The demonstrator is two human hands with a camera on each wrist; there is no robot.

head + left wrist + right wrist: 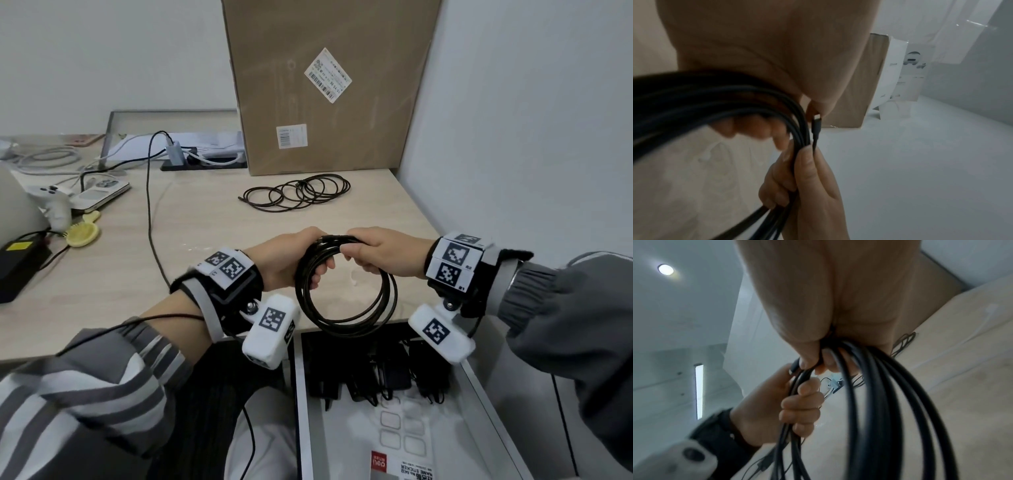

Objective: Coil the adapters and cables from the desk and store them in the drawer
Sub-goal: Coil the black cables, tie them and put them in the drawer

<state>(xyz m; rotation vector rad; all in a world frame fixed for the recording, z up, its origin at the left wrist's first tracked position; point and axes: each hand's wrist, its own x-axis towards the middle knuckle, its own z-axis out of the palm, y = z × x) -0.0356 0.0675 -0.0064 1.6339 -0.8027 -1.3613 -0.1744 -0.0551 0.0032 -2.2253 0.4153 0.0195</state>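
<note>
Holding the coiled black cable point(346, 291) upright over the worktop's point(212, 219) near edge, both hands clamp its top, around 12 o'clock on the ring: the left hand point(291, 260) with fingers curled through the loops, the right hand point(380, 255) pinching the strands beside it. The left wrist view shows a plug end point(816, 125) poking free near the grip. To finish well, I judge the loose end should be tucked or wrapped round the bundle so the loops stay even, before lowering it into the open drawer point(479, 411) at 6 o'clock beside the black adapters point(376, 377). Another loose cable point(296, 195) waits at 12 o'clock.
</note>
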